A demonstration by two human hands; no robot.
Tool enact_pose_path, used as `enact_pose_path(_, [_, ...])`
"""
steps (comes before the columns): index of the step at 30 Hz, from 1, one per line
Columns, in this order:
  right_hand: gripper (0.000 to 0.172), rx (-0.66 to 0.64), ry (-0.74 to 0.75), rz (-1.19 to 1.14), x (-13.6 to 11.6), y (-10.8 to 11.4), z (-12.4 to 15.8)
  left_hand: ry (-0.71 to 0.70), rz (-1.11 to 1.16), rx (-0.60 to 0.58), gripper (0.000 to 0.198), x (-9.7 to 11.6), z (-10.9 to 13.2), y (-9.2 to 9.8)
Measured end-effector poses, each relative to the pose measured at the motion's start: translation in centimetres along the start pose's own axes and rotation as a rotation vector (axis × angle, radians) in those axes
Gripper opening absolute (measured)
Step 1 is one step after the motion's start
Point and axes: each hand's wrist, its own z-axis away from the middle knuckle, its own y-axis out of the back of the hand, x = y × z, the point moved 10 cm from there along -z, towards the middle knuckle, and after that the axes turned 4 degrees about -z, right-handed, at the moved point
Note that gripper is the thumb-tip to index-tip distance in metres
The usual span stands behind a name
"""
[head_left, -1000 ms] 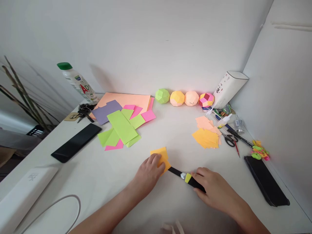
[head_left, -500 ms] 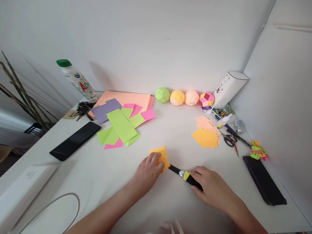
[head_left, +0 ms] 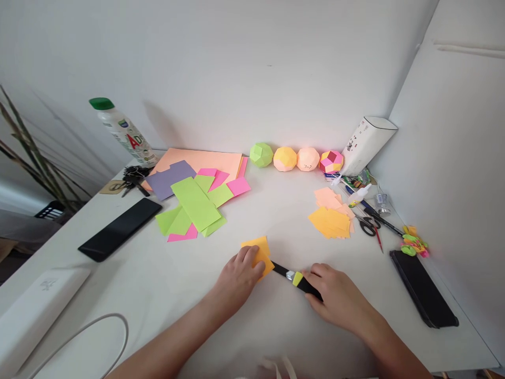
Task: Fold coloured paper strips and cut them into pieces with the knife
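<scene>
My left hand holds a folded piece of orange paper down on the table, with its fingers curled over the sheet. In my right hand is a snap-off utility knife with a black and yellow handle, gripped from above. Its long dark blade points left, and the tip meets the right edge of the folded paper; whether it lies inside the fold is hidden. To the upper right of my hands lies a pile of yellow-orange paper pieces, partly over peach ones.
Green paper strips, with pink and purple sheets, lie left of centre. Several paper balls line the wall. Scissors, a glue bottle and a black case are at right. A phone and bottle stand left.
The knife and my right hand have shifted slightly away from my body. My left hand stays on the orange paper. The whole view has turned a little.
</scene>
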Motion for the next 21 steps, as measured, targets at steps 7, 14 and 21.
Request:
enact_pose_path(7, [0.039,0.002,-0.004,0.005,0.03,-0.02,-0.09,-0.005,-0.032,0.021,0.011,0.15,-0.1,0.4])
enact_pose_path(14, [0.038,0.031,0.018,0.006,-0.02,-0.02,-0.34,0.014,-0.013,0.026,0.013,-0.07,0.07,0.21])
enact_pose_path(21, [0.04,0.031,0.017,0.023,-0.22,-0.06,-0.75,-0.007,-0.065,0.026,0.012,0.14,0.01,0.06])
